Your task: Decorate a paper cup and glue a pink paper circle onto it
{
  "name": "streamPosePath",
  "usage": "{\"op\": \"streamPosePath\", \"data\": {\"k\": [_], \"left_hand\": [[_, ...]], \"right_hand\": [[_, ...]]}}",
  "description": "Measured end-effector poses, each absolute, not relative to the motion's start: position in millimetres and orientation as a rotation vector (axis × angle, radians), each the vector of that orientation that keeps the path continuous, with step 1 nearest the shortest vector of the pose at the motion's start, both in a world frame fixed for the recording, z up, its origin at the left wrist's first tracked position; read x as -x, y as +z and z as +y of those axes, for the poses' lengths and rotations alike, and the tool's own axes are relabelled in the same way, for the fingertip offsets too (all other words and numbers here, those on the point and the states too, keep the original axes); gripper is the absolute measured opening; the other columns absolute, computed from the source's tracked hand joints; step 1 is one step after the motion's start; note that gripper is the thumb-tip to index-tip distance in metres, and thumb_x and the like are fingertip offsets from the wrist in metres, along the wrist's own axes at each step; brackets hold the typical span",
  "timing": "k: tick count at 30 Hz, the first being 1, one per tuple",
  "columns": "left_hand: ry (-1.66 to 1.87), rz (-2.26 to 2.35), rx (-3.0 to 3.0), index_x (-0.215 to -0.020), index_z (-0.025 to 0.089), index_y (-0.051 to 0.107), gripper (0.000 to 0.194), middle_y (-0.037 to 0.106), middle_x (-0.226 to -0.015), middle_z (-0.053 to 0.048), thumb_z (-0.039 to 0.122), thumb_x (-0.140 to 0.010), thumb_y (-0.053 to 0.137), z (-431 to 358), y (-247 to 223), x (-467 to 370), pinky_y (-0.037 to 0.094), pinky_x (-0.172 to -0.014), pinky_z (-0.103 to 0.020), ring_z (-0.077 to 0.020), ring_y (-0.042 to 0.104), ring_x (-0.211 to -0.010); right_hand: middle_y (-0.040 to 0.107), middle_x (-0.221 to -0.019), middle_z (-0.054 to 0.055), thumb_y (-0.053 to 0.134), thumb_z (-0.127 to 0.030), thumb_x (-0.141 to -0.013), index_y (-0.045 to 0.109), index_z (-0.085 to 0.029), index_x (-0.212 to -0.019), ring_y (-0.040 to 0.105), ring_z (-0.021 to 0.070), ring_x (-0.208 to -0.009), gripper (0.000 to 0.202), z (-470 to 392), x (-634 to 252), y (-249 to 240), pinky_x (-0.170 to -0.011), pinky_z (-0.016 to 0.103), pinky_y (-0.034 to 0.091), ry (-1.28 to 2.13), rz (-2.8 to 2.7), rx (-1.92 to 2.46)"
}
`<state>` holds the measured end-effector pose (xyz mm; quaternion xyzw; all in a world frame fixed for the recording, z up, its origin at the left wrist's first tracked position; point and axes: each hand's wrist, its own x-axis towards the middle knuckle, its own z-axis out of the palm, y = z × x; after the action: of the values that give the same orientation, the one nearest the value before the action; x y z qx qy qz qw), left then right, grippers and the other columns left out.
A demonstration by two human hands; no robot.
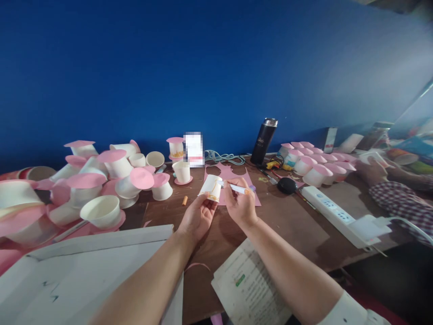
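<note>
Tilted on its side, a white paper cup with yellow-orange marks is held in my left hand above the brown table. My right hand grips a white marker, its tip end at the cup's side. Behind both hands lies a pink paper sheet with round cut-outs. An orange marker cap rests on the table left of my left hand. Farther back, a white cup stands on a pink disc, near another cup with yellow marks and a pink top.
Many white cups with pink discs crowd the left. A black bottle, black mouse, power strip and more cups are at the right. Printed papers and a white box lie in front. Another person's checked sleeve is far right.
</note>
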<state>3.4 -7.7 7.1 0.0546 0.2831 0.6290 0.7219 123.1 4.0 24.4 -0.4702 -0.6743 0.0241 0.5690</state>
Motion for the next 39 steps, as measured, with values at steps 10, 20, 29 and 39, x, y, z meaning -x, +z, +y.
{"op": "streamPosePath", "data": {"k": [10, 20, 29, 39], "left_hand": [[1.391, 0.63, -0.106, -0.091, 0.015, 0.063, 0.013, 0.067, -0.094, -0.009, 0.008, -0.08, 0.058, -7.1, 8.1, -3.0, 0.053, -0.079, -0.025, -0.0139, 0.063, -0.084], [1.397, 0.618, -0.13, -0.084, 0.014, 0.061, 0.007, 0.065, -0.094, -0.008, 0.01, -0.081, 0.057, -6.3, 6.9, -2.3, 0.052, -0.083, -0.024, -0.0118, 0.062, -0.083], [1.395, 0.621, -0.136, -0.088, 0.014, 0.062, 0.01, 0.066, -0.096, -0.008, 0.011, -0.08, 0.058, -6.7, 6.4, -2.0, 0.051, -0.084, -0.024, -0.0125, 0.063, -0.088], [1.406, 0.615, -0.106, -0.086, 0.014, 0.062, 0.008, 0.067, -0.097, -0.009, 0.01, -0.08, 0.058, -5.0, 4.5, -0.2, 0.053, -0.082, -0.025, -0.0138, 0.063, -0.09]], "right_hand": [[0.065, -0.076, 0.004, 0.05, -0.03, -0.088, 0.06, -0.018, -0.083, 0.062, 0.0155, -0.066, 0.016, 3.6, -122.9, 25.0, -0.063, 0.026, 0.048, 0.058, -1.586, 1.103], [0.064, -0.076, 0.004, 0.05, -0.03, -0.088, 0.06, -0.018, -0.084, 0.062, 0.0153, -0.067, 0.016, 2.9, -123.0, 24.9, -0.064, 0.025, 0.048, 0.069, -1.582, 1.105], [0.064, -0.076, 0.004, 0.05, -0.029, -0.087, 0.06, -0.018, -0.084, 0.062, 0.0153, -0.069, 0.015, 3.6, -123.5, 23.6, -0.065, 0.025, 0.047, 0.076, -1.582, 1.098], [0.061, -0.069, 0.001, 0.054, -0.027, -0.086, 0.057, -0.018, -0.085, 0.057, 0.0126, -0.058, 0.01, 3.6, -123.7, 21.5, -0.057, 0.023, 0.045, 0.146, -1.5, 1.065]]}}
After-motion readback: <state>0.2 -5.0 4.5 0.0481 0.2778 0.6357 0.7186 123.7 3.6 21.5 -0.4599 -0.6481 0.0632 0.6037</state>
